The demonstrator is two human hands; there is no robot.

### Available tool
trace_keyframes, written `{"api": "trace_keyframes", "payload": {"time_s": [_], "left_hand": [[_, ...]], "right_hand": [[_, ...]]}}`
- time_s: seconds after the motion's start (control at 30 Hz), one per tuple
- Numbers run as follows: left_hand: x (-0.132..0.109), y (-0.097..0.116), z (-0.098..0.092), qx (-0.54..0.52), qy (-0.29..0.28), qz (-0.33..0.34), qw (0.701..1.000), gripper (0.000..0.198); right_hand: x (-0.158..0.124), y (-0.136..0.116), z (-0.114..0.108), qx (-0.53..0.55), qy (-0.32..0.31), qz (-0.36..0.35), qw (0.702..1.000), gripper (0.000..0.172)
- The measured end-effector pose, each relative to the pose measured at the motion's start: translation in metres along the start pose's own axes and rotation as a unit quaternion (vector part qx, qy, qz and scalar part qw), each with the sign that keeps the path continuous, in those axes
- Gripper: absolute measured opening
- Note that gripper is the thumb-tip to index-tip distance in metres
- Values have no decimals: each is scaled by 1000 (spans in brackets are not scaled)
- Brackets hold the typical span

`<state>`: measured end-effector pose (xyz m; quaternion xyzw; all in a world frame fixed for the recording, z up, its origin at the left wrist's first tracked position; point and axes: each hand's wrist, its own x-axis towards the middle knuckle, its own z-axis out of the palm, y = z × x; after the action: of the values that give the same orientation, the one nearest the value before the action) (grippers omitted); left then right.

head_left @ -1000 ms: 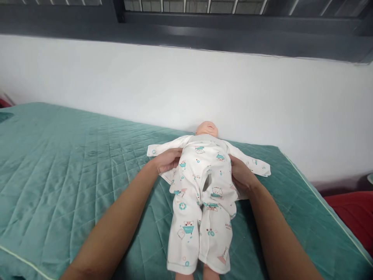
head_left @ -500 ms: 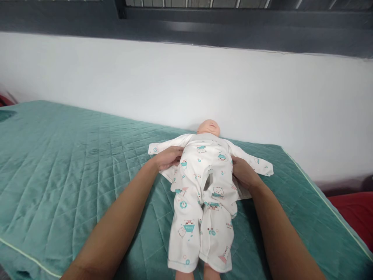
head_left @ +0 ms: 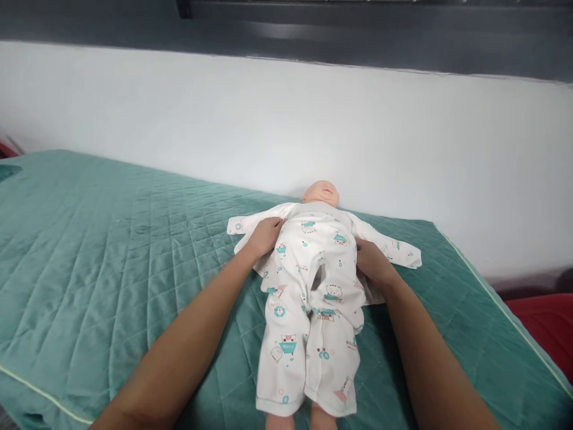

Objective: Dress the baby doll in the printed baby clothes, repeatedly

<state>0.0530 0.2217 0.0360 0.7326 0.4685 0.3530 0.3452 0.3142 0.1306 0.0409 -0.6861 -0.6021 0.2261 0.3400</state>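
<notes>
A baby doll (head_left: pixel 320 192) lies on its back on a teal quilted mattress (head_left: pixel 111 251), head toward the white wall. It wears a white printed romper (head_left: pixel 308 298) with a gap open at the belly. My left hand (head_left: pixel 265 235) rests on the romper's left side near the armpit, fingers closed on the cloth. My right hand (head_left: pixel 371 261) presses against the right side of the torso, fingers curled into the fabric. Both romper sleeves lie spread out flat, and the doll's bare feet peek out at the bottom edge.
A white wall (head_left: pixel 286 119) rises right behind the doll's head, with a dark window frame (head_left: pixel 358 36) above. The mattress edge with pale piping runs along the lower left and right. Something red (head_left: pixel 544 328) sits beyond the right edge.
My left hand has slid up and inward along the romper's side toward the doll's shoulder. My right hand stays at the torso. The view has tilted down slightly.
</notes>
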Motion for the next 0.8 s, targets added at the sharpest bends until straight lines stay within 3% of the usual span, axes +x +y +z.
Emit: {"api": "trace_keyframes", "payload": {"time_s": [0.2, 0.37, 0.57, 0.67, 0.8], "left_hand": [[4, -4, -5, 30, -38, 10, 999, 26], [1, -2, -14, -40, -108, 8, 993, 9], [-10, 10, -14, -168, -197, -26, 966, 16], [-16, 19, -13, -237, -204, -71, 947, 6], [-19, 23, -10, -311, -195, -136, 920, 4]], "right_hand": [[1, 1, 4, -34, 14, -11, 999, 29], [-1, -3, 8, -73, 47, -19, 996, 21], [-1, -10, 2, -35, 6, -35, 999, 19], [-6, -17, -1, 13, -15, -9, 1000, 25], [-15, -28, 1, 182, -46, 37, 981, 35]]}}
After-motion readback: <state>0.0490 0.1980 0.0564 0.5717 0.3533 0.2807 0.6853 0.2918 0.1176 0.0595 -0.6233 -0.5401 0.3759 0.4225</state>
